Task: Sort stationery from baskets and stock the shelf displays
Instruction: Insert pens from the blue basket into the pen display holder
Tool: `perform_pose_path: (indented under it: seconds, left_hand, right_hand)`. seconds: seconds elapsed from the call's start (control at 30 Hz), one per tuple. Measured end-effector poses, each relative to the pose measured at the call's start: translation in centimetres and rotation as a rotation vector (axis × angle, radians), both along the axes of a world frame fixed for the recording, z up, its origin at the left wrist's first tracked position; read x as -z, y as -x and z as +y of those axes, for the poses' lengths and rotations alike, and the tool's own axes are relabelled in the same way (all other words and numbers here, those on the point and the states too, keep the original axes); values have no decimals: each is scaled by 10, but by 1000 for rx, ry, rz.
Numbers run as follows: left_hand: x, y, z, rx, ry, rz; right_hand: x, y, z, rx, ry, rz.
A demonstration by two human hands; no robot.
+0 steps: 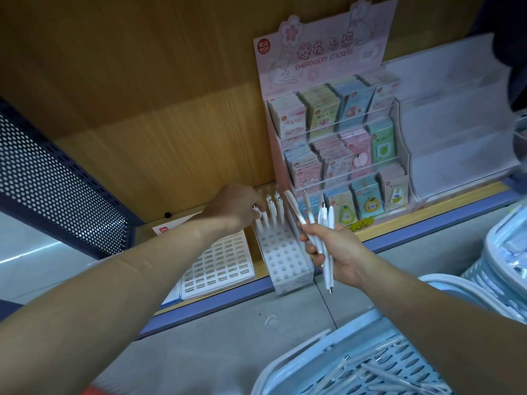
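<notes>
The step in hand is stocking pens: the white perforated pen rack [282, 260] sits at the front of the wooden shelf [228, 297], with only its back rows filled by standing pens [272, 206] and most holes toward the front empty.

The left hand [236, 208] reaches over the rack's rear left corner, fingers curled and pinching a white pen [254, 208] right beside the standing ones; only its end shows, so whether the tip is already in a hole is hard to tell. The right hand [339, 252] hovers over the rack's right edge, closed around a bundle of pens [328, 223] fanned upward, one hanging lower than the rest.

Next, I judge, the pen must be lined up upright over a free hole and pushed down, then another taken from the bundle. More pens lie in the blue slotted basket [370, 363] on the floor below. An embroidery sticker display [336, 138] stands just right of the rack.
</notes>
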State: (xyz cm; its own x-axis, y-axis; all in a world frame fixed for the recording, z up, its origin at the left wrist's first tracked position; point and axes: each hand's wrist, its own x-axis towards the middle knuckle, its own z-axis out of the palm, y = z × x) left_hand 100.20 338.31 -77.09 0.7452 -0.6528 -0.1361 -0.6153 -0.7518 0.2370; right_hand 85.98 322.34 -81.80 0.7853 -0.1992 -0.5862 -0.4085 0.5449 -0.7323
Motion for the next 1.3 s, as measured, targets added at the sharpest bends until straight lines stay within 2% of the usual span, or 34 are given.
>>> perform_pose_path:
  seconds: [0.17, 0.23, 0.37, 0.5, 0.7, 0.83, 0.93, 1.0, 1.07, 1.1, 1.17, 1.3]
  left_hand:
    - [7, -2, 9, 56, 7, 86]
    - [8, -2, 10, 57, 11, 59]
    - [10, -2, 8, -29, 125, 1]
    - [13, 3, 5, -164, 249, 41]
    - [12, 9, -6, -265, 142, 9]
    - [9, 12, -14, -261, 36, -42]
    - [3, 9, -14, -286, 100, -18]
    - [-5, 9, -14, -327, 358, 179]
    - [-18, 15, -14, -403, 612, 567]
    - [-21, 17, -13, -401, 661, 693]
    - [-24, 19, -11, -381, 688, 756]
    - [-28, 14, 0, -413, 777, 711]
  right_hand:
    - [2, 0, 1, -21, 28, -6]
    - [3, 0, 0, -32, 42, -9]
    - [4, 0, 0, -33, 71, -10]
    - [5, 0, 0, -40, 100, -15]
    - [5, 1, -1, -45, 117, -8]
    - [3, 3, 1, -69, 110, -22]
    - [1, 3, 2, -78, 99, -33]
    - [0, 2, 2, -98, 99, -45]
    - [0, 2, 3, -124, 101, -56]
    - [-1, 2, 4, -140, 103, -59]
    - [-1, 1, 5, -167, 95, -59]
    - [-1, 0, 5, -137, 88, -1]
